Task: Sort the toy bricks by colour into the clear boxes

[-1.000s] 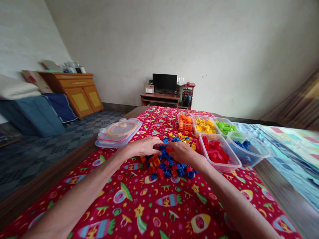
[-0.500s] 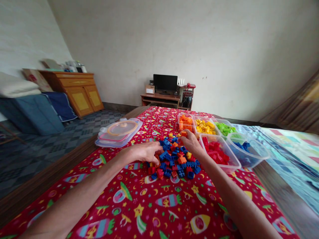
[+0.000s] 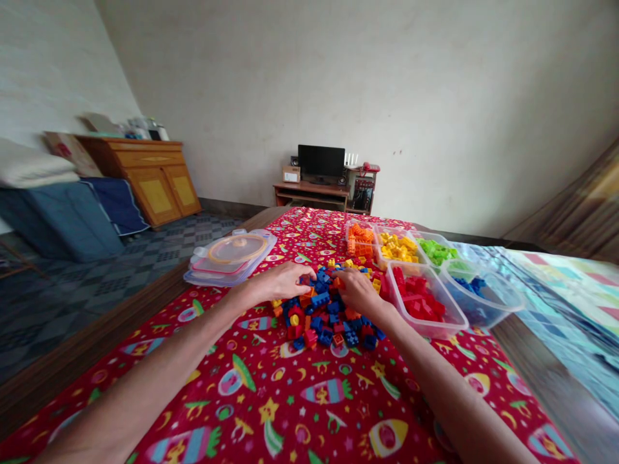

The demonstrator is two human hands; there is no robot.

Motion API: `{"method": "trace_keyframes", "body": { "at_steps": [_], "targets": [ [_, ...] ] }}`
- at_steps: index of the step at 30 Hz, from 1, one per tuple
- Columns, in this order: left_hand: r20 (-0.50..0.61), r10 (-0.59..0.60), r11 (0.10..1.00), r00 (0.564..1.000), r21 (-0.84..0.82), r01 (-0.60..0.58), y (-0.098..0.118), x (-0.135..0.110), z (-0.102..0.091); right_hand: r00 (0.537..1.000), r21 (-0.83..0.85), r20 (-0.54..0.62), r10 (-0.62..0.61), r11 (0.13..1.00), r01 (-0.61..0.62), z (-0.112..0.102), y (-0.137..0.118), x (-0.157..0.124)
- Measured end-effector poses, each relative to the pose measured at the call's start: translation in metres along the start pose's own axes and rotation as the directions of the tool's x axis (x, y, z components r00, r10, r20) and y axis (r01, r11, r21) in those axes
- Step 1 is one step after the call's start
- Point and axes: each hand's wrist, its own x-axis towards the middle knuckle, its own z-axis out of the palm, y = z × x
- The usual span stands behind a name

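At frame centre, left hand (image 3: 283, 282) (thumb and fingers parted) and right hand (image 3: 362, 293) (grip unclear) could scatter bricks (image 3: 320, 300) by raking outward.

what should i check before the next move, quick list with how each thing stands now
1. Left hand at the pile: ok, at its left side.
2. Right hand at the pile: ok, at its right side.
3. Brick gripped by either hand: cannot tell.
4. Pile all one colour: not ok, blue, red, orange and yellow mixed.
5. Tubs open: ok.
6. Lids off the pile: ok, stacked left.
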Motion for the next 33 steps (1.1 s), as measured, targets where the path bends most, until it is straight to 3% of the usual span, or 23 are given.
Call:
{"method": "trace_keyframes", "body": {
  "at_steps": [4, 8, 11, 13, 15, 18, 20, 23, 28, 33],
  "targets": [
    [0.096, 0.006, 0.999, 0.995, -0.038, -0.002, 0.009, -0.001, 0.011, 1.0, -0.069, 0.023, -0.012, 0.998, 0.013, 0.004, 0.001, -0.003],
    [0.142, -0.011, 1.0, 0.99, 0.008, 0.01, 0.017, -0.003, 0.015, 0.994, -0.035, -0.109, -0.005, 0.999, 0.001, 0.004, 0.001, -0.005],
    [0.114, -0.025, 1.0, 0.993, 0.02, 0.023, 0.017, -0.002, 0.015, 0.971, 0.11, -0.21, 0.112, 0.99, -0.09, -0.001, 0.0, -0.001],
    [0.091, -0.034, 0.997, 0.995, -0.071, 0.04, 0.012, 0.002, 0.015, 0.945, 0.303, -0.225, 0.236, 0.939, -0.162, -0.006, -0.001, 0.004],
    [0.069, -0.034, 0.968, 0.997, -0.247, 0.05, 0.003, 0.006, 0.014, 0.934, 0.568, -0.183, 0.308, 0.809, -0.155, -0.011, -0.002, 0.007],
    [0.043, -0.042, 0.831, 0.998, -0.553, 0.059, -0.011, 0.01, 0.011, 0.941, 0.904, -0.081, 0.329, 0.421, -0.069, -0.016, -0.006, 0.008],
    [0.03, -0.071, 0.703, 0.997, -0.707, 0.071, -0.017, 0.01, 0.01, 0.94, 0.985, -0.011, 0.34, 0.167, -0.049, -0.018, -0.01, 0.007],
    [0.038, -0.119, 0.515, 0.992, -0.852, 0.094, -0.019, 0.006, 0.008, 0.944, 0.998, 0.055, 0.326, -0.015, -0.053, -0.019, -0.014, 0.005],
    [0.131, -0.116, 0.298, 0.985, -0.941, 0.16, -0.011, 0.004, 0.009, 0.946, 0.995, 0.101, 0.307, -0.045, -0.092, -0.016, -0.019, 0.005],
    [0.102, -0.204, 0.249, 0.974, -0.956, 0.152, 0.009, 0.007, 0.018, 0.959, 0.998, 0.028, 0.281, 0.053, -0.044, -0.005, -0.028, 0.007]
  ]
}}
